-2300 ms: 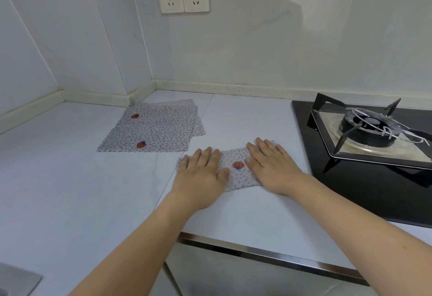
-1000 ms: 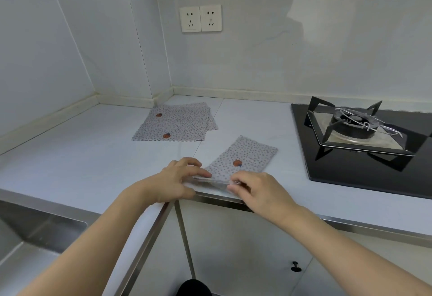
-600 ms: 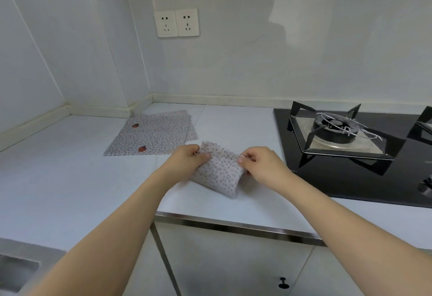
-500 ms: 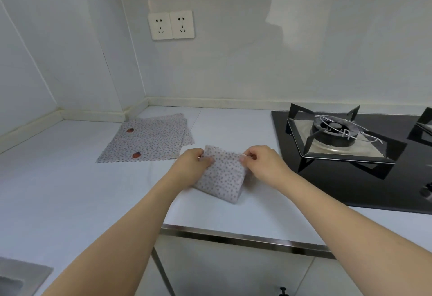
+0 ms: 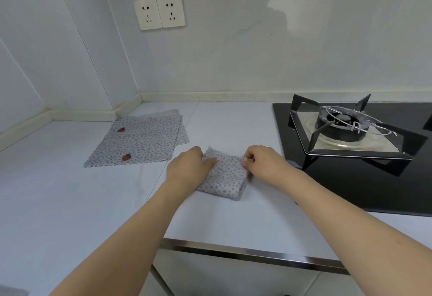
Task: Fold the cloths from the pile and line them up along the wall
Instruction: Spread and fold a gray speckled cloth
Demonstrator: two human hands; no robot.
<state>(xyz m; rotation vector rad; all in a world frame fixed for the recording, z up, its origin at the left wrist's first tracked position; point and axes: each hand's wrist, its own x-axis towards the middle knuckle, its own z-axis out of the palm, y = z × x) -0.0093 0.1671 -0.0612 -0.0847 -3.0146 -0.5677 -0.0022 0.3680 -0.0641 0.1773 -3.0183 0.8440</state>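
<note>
Folded cloth [image 5: 225, 179] sat mid-counter [image 5: 70, 202] between both hands, pile [image 5: 140, 139] back-left by the wall, stove [image 5: 350, 132] right.

no readable text, no labels, no brands, no numbers on any surface
</note>
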